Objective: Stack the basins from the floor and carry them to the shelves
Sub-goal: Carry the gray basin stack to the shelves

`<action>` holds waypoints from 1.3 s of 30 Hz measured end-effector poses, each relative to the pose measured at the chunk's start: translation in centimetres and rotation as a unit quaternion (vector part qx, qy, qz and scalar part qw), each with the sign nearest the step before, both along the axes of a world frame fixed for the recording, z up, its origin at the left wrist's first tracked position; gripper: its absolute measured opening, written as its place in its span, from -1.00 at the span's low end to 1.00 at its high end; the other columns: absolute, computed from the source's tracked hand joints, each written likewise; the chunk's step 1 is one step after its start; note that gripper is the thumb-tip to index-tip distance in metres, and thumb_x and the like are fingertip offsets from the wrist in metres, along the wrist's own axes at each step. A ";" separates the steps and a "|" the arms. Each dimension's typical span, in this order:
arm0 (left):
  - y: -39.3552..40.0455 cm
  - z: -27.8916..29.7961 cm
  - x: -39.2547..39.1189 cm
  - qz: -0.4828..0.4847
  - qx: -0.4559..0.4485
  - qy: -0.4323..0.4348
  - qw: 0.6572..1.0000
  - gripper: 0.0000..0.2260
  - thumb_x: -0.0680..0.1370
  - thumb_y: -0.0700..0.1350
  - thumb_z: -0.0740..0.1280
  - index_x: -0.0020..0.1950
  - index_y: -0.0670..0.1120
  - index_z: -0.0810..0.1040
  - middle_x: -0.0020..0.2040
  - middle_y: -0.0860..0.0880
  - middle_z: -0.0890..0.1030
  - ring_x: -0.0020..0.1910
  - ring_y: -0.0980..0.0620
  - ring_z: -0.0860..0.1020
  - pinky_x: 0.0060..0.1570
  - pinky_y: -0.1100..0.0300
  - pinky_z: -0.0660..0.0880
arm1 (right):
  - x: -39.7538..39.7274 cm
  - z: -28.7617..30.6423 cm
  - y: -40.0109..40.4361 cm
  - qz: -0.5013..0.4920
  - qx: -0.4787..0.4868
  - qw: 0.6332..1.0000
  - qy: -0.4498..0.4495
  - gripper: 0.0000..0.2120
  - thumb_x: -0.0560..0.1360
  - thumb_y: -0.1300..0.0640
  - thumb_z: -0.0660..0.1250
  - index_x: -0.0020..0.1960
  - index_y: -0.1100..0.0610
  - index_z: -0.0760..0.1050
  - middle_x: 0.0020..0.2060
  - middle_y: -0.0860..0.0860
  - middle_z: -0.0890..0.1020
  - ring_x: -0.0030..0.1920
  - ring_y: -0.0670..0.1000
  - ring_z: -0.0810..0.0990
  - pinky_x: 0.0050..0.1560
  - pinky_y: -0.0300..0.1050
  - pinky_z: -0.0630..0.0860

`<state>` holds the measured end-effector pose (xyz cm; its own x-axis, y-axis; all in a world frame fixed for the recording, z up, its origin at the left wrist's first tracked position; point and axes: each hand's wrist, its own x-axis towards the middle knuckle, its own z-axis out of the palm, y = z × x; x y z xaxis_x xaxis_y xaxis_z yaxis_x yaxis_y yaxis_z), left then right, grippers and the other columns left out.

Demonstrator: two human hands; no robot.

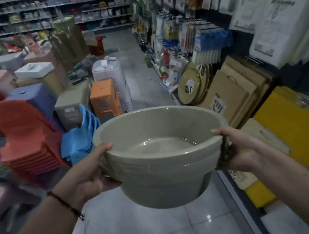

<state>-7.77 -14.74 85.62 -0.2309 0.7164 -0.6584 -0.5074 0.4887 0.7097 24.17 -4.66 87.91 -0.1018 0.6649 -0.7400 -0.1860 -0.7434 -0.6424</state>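
Stack of grey-green basins (162, 162) held in mid-air at centre of frame, above tiled floor (139, 230). Several nested rims visible along near side; exact count not clear. Top basin upright, inside bare and glossy.

Left hand (85, 174) at left edge of stack: thumb hooked over top rim, fingers curled beneath the rims, grasping the stack. Dark beaded bracelet (66, 203) on left wrist.

Right hand (239, 148) at right edge of stack: thumb on top rim, fingers wrapped under the rims, also grasping the stack. Fingertips hidden behind the basins.

Left half of frame: stacked plastic chairs, red (26, 141) and blue (80, 136), just left of the stack in the picture. Orange stools (104, 98) and a white stool stack (111, 77) above centre, standing on floor. Pink stool (4, 209) at lower left. More stools in pink, lavender and white toward upper left.

Right half of frame: round boards (193, 86) and brown cutting boards (234, 88) leaning along the aisle edge, yellow panels (302, 134) at lower right. Hanging packaged goods (274, 9) at upper right.

Top of frame: shelves (48, 12) full of goods at far end of aisle, well apart from the stack.
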 end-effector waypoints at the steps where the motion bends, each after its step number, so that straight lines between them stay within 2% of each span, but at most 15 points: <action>1: 2.3 0.1 -0.5 -0.004 -0.005 0.001 1.000 -0.09 0.15 0.04 0.58 0.46 -0.03 0.35 0.37 -0.26 0.42 0.21 -0.31 0.51 0.04 -0.28 0.55 | -0.2 0.0 2.0 -0.007 0.000 1.000 0.006 -0.34 0.20 0.16 0.52 0.28 0.17 0.46 0.10 0.22 0.61 0.10 0.25 0.59 0.06 0.26 0.55; 3: 7.1 0.1 -1.1 -0.023 -0.023 0.015 0.999 -0.08 0.16 0.05 0.56 0.48 -0.06 0.31 0.37 -0.24 0.39 0.21 -0.31 0.49 0.05 -0.29 0.52 | -0.6 -0.5 6.1 -0.018 -0.004 1.000 0.023 -0.40 0.26 0.17 0.49 0.28 0.17 0.45 0.12 0.22 0.60 0.12 0.24 0.58 0.12 0.26 0.53; 5: 12.0 -0.6 -1.4 -0.032 -0.039 0.018 0.999 -0.04 0.14 0.05 0.57 0.48 -0.08 0.29 0.36 -0.23 0.40 0.23 -0.32 0.47 0.02 -0.30 0.52 | -0.7 -1.5 10.5 -0.031 -0.015 0.999 0.040 -0.47 0.34 0.19 0.46 0.28 0.19 0.44 0.11 0.23 0.59 0.12 0.24 0.57 0.09 0.26 0.53; 9: 22.5 -2.0 -0.7 0.010 -0.064 0.008 0.998 -0.27 0.33 0.05 0.48 0.42 -0.16 0.33 0.37 -0.21 0.39 0.28 -0.28 0.43 0.13 -0.31 0.45 | -0.8 -3.0 20.7 -0.044 -0.048 0.996 0.061 -0.56 0.42 0.18 0.43 0.28 0.19 0.44 0.07 0.24 0.60 0.06 0.24 0.59 -0.15 0.25 0.53; 11: 27.1 -2.3 -0.6 0.031 -0.074 -0.013 0.997 -0.33 0.40 0.06 0.46 0.42 -0.15 0.35 0.36 -0.20 0.40 0.26 -0.26 0.45 0.17 -0.32 0.43 | -1.1 -3.0 25.5 -0.025 -0.061 0.996 0.059 -0.57 0.43 0.15 0.41 0.27 0.20 0.46 0.08 0.23 0.60 0.04 0.22 0.59 -0.20 0.20 0.51; 16: 36.3 -1.8 -1.9 0.075 -0.062 -0.035 0.995 -0.39 0.43 0.04 0.47 0.40 -0.11 0.37 0.28 -0.18 0.45 0.20 -0.31 0.47 0.18 -0.38 0.43 | -3.6 -1.5 36.6 0.021 -0.052 0.998 0.033 -0.64 0.47 0.12 0.38 0.22 0.23 0.48 0.01 0.23 0.60 0.03 0.21 0.57 -0.07 0.20 0.49; 19: 40.8 -2.0 -3.9 0.095 -0.056 -0.042 0.993 -0.42 0.43 0.05 0.46 0.38 -0.10 0.39 0.28 -0.20 0.46 0.21 -0.32 0.47 0.18 -0.38 0.43 | -6.1 -0.8 42.2 0.042 -0.056 0.997 0.026 -0.65 0.48 0.11 0.36 0.20 0.26 0.47 0.09 0.25 0.59 0.14 0.23 0.55 0.01 0.21 0.47; 22: 45.8 -2.7 -7.1 0.103 -0.049 -0.045 0.992 -0.42 0.42 0.06 0.47 0.37 -0.08 0.40 0.30 -0.22 0.47 0.21 -0.32 0.49 0.11 -0.36 0.48 | -9.7 -1.0 48.5 0.047 -0.068 0.997 0.007 -0.56 0.44 0.12 0.40 0.25 0.28 0.45 0.16 0.28 0.57 0.18 0.26 0.54 0.09 0.25 0.48; 26: 52.1 -4.6 -12.4 0.111 -0.053 -0.061 0.991 -0.31 0.29 0.05 0.51 0.37 -0.05 0.40 0.30 -0.22 0.48 0.21 -0.32 0.49 -0.02 -0.34 0.53 | -15.2 -2.1 55.9 0.066 -0.085 0.994 -0.009 -0.43 0.30 0.15 0.45 0.30 0.24 0.47 0.16 0.23 0.60 0.13 0.24 0.59 0.02 0.22 0.53; 30: 60.5 -6.3 -18.7 0.102 -0.060 -0.064 0.991 -0.41 0.39 0.08 0.47 0.37 -0.01 0.41 0.27 -0.20 0.52 0.20 -0.29 0.51 0.06 -0.35 0.50 | -21.8 -3.3 63.8 0.058 -0.083 0.995 -0.020 -0.53 0.41 0.14 0.41 0.27 0.25 0.45 0.17 0.26 0.57 0.11 0.26 0.57 -0.03 0.24 0.51; 33: 66.5 -6.1 -23.1 0.088 -0.069 -0.068 0.991 -0.44 0.40 0.07 0.44 0.36 -0.02 0.43 0.25 -0.18 0.55 0.19 -0.26 0.52 0.04 -0.29 0.52 | -26.2 -3.5 68.8 0.048 -0.092 0.995 -0.004 -0.51 0.41 0.15 0.41 0.31 0.23 0.46 0.17 0.25 0.59 0.16 0.27 0.56 0.12 0.26 0.49; 36: 72.2 -4.9 -27.0 0.071 -0.080 -0.059 0.992 -0.46 0.42 0.07 0.43 0.36 -0.03 0.44 0.26 -0.17 0.55 0.19 -0.25 0.53 0.04 -0.27 0.52 | -29.6 -3.0 73.5 0.019 -0.098 0.995 0.006 -0.55 0.44 0.16 0.39 0.30 0.26 0.44 0.18 0.25 0.57 0.19 0.25 0.55 -0.01 0.26 0.51; 39: 77.6 -4.1 -29.8 0.046 -0.079 -0.053 0.994 -0.34 0.32 0.06 0.47 0.38 -0.08 0.41 0.25 -0.19 0.55 0.16 -0.26 0.55 -0.13 -0.24 0.59 | -31.8 -2.6 78.0 0.003 -0.102 0.994 0.029 -0.54 0.45 0.17 0.39 0.30 0.27 0.41 0.20 0.27 0.54 0.18 0.26 0.53 -0.05 0.26 0.49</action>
<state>-37.57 62.89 81.54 -0.2141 0.5810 -0.7853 -0.6227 0.5382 0.5679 -7.66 73.29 85.32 -0.1520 0.5009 -0.8521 -0.2129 -0.8584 -0.4666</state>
